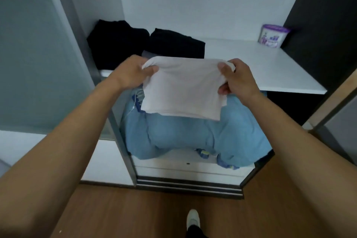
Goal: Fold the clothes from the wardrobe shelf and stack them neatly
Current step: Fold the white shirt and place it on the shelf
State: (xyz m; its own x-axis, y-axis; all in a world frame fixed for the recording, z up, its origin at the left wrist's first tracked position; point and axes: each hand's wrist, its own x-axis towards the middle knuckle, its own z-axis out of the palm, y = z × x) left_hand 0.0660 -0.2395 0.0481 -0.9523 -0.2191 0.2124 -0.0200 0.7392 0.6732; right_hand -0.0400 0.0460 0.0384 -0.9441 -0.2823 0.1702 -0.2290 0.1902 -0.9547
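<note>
A folded white garment [181, 91] hangs in the air in front of the wardrobe shelf [270, 67]. My left hand [133, 73] pinches its top left corner and my right hand [235, 77] grips its top right corner. On the left of the shelf lie two black garments: one crumpled [116, 44] against the side wall, one folded [175, 44] beside it, with a bit of grey cloth [147, 53] under it. The white garment hides the front edge of the folded black one.
A purple and white tub [273, 35] stands at the shelf's back right corner. Below the shelf a light blue bundle of bedding [193, 137] fills the lower compartment. A sliding door frame [116, 121] rises on the left. My shoe [192, 217] is on the wooden floor.
</note>
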